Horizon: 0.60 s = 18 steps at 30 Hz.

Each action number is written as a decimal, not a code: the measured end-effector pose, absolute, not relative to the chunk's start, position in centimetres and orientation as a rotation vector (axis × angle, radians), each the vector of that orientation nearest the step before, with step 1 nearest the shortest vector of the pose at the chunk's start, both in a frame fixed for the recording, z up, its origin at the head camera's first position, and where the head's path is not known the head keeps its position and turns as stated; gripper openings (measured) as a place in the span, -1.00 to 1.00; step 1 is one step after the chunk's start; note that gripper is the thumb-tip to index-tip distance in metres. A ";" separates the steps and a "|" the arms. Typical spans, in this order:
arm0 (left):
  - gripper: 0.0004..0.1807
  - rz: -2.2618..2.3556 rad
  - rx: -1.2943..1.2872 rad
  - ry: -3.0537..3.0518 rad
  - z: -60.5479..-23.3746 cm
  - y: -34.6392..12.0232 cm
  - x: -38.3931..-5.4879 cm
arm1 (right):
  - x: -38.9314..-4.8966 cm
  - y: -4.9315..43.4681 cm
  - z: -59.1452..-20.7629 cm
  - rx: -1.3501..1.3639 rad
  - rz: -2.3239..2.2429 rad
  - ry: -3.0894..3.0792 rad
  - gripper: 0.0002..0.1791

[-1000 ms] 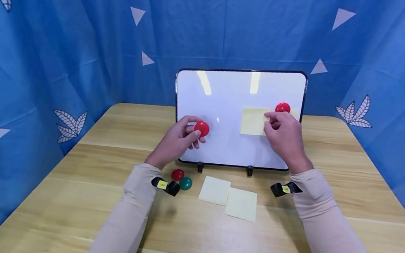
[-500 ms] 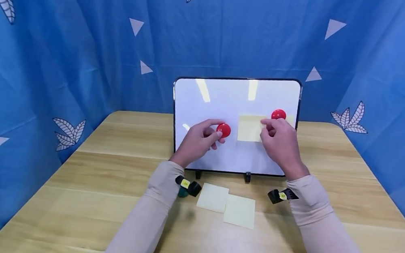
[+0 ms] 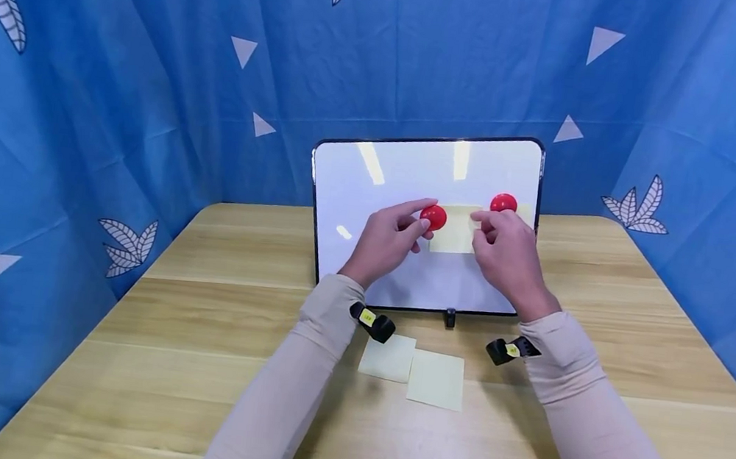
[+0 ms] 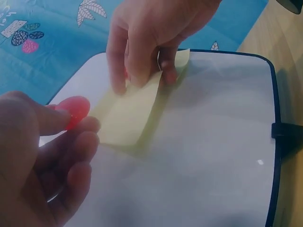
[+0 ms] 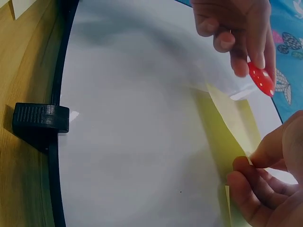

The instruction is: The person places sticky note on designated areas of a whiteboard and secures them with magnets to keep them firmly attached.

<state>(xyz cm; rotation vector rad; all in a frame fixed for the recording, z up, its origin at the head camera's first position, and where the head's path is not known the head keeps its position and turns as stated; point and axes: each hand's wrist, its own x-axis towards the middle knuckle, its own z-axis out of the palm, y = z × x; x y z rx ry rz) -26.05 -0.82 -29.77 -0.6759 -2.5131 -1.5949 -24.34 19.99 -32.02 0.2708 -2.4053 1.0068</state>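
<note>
My left hand (image 3: 390,239) pinches a round red magnet (image 3: 433,217) between thumb and fingers, beside the left edge of a pale yellow sticky note (image 3: 452,234). My right hand (image 3: 510,254) pinches that note near its right edge, against the whiteboard (image 3: 370,207). In the left wrist view the note (image 4: 128,116) stands partly off the board and casts a shadow. Another red magnet (image 3: 504,202) sits on the board just above my right hand. Behind that hand a second yellow note (image 3: 525,213) shows only in part.
Two pale notes, a left one (image 3: 387,357) and a right one (image 3: 436,380), lie on the wooden table (image 3: 195,361) in front of the board. A black foot (image 3: 450,318) supports the board's lower edge. A blue patterned curtain (image 3: 358,51) hangs behind.
My left hand has carried the red magnet rightward across the board to the note's left edge. My right hand stays at the note. My left arm now covers the loose magnets on the table.
</note>
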 end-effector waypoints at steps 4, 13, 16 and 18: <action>-0.56 -1.582 -0.638 -2.515 -29.5 -0.3 -26.2 | -24.3 20.0 -32.0 0.275 1.004 -2.410 -0.66; -0.59 -1.456 -0.580 -2.534 -29.2 1.4 -26.7 | -24.2 20.1 -32.0 0.278 0.985 -2.409 -0.65; -0.59 -1.389 -0.576 -2.549 -29.2 1.7 -26.7 | -24.1 20.0 -32.1 0.281 0.974 -2.410 -0.64; -0.59 -1.341 -0.570 -2.560 -29.3 1.8 -26.8 | -24.1 19.9 -32.3 0.285 0.966 -2.407 -0.64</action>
